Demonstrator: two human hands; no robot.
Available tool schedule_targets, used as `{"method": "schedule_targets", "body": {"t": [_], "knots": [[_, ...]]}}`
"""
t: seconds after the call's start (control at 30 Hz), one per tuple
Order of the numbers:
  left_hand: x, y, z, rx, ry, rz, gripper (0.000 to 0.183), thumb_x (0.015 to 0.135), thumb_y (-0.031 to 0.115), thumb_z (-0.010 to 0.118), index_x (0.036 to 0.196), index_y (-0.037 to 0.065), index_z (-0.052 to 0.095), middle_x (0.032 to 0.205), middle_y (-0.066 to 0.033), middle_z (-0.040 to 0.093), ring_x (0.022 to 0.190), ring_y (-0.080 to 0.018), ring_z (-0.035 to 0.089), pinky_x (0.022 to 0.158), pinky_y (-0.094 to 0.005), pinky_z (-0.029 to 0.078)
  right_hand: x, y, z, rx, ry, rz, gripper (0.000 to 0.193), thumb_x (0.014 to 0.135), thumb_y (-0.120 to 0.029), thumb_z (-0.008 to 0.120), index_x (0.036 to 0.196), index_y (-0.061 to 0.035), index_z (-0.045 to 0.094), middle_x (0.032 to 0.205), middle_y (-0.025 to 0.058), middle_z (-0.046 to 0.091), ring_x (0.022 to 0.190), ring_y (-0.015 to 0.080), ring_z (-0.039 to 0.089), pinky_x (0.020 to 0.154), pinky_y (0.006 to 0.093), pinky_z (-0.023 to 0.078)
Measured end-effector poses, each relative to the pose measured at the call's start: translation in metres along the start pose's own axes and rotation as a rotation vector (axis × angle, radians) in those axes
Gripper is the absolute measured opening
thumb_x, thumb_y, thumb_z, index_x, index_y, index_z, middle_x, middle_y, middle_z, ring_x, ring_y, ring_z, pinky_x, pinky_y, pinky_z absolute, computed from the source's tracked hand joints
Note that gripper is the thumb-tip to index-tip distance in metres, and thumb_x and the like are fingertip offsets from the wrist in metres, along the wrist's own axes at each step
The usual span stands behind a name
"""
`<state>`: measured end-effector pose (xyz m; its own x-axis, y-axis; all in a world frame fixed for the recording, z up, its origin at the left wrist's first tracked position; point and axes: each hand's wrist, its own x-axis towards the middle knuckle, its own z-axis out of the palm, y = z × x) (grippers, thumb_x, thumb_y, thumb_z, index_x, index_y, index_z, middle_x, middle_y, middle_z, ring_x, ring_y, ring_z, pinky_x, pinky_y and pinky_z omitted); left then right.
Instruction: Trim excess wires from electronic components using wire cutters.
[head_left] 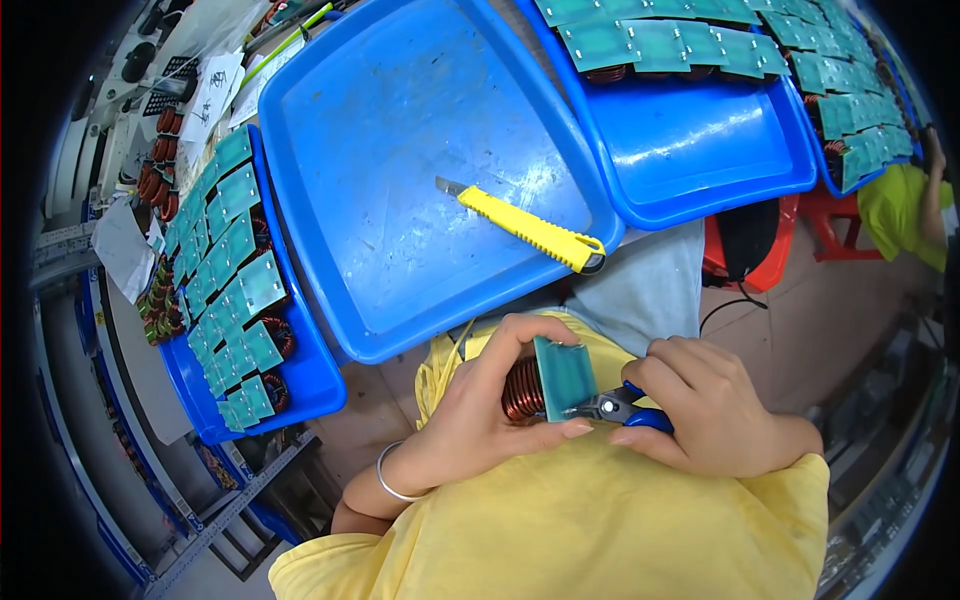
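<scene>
Close to my body, my left hand (490,395) grips a copper-wound coil (523,390) fixed to a square green circuit board (566,377). The board stands on edge, its face turned toward my right hand. My right hand (705,405) is closed round the blue handles of small cutting pliers (612,404). Their metal tip meets the board near its lower edge; whether the jaws have hold of a lead is too small to tell. A yellow utility knife (530,228) with its blade out lies in the blue tray (350,338) ahead of me.
More coil boards fill a left blue tray (320,395) and part of a right blue tray (700,205). Loose coils (160,170) and papers (212,95) lie at the far left. A red stool (840,225) and another person's green sleeve (890,215) are at the right.
</scene>
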<state>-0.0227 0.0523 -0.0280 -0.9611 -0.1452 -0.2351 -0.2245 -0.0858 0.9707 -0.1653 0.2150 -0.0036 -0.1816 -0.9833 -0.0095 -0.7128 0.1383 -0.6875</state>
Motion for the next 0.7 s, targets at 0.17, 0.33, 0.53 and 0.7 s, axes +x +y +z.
{"method": "schedule_targets", "body": {"t": [0.17,0.33,0.53,0.7], "knots": [[-0.0012,-0.0010,-0.0001,-0.015,-0.002,-0.028,0.058,0.068,0.012,0.076,0.114,0.006,0.040,0.104,-0.0068,0.049,0.087,-0.0126,0.051,0.076,-0.0248,0.043,-0.0036,0.0008,0.0007,-0.019,0.006,-0.015,0.043,0.069,-0.040,0.068,0.082,-0.0020,0.052,0.071,0.0101,0.045,0.059,0.0264,0.049,0.052,0.0341,0.040],[-0.0026,-0.0022,0.0004,0.014,0.028,0.009,0.059,0.065,0.013,0.077,0.113,0.006,0.043,0.105,-0.0071,0.048,0.086,-0.0150,0.052,0.077,-0.0261,0.043,-0.0014,-0.0007,-0.0022,-0.042,0.008,-0.036,0.039,0.068,-0.037,0.068,0.082,-0.0040,0.052,0.071,0.0090,0.045,0.060,0.0246,0.050,0.053,0.0330,0.040],[-0.0015,-0.0006,-0.0006,0.064,0.008,0.046,0.060,0.064,0.012,0.077,0.112,0.006,0.043,0.106,-0.0087,0.049,0.088,-0.0182,0.053,0.078,-0.0275,0.043,0.0000,-0.0014,-0.0042,-0.059,0.006,-0.039,0.035,0.069,-0.035,0.068,0.081,-0.0065,0.052,0.070,0.0078,0.045,0.061,0.0231,0.050,0.055,0.0315,0.039],[-0.0013,0.0009,-0.0012,0.102,0.006,0.072,0.060,0.064,0.014,0.078,0.112,0.005,0.043,0.106,-0.0100,0.050,0.090,-0.0212,0.054,0.078,-0.0289,0.043,0.0004,-0.0016,-0.0053,-0.054,-0.007,-0.042,0.035,0.069,-0.035,0.068,0.081,-0.0069,0.052,0.070,0.0076,0.045,0.062,0.0232,0.050,0.055,0.0319,0.039]]}}
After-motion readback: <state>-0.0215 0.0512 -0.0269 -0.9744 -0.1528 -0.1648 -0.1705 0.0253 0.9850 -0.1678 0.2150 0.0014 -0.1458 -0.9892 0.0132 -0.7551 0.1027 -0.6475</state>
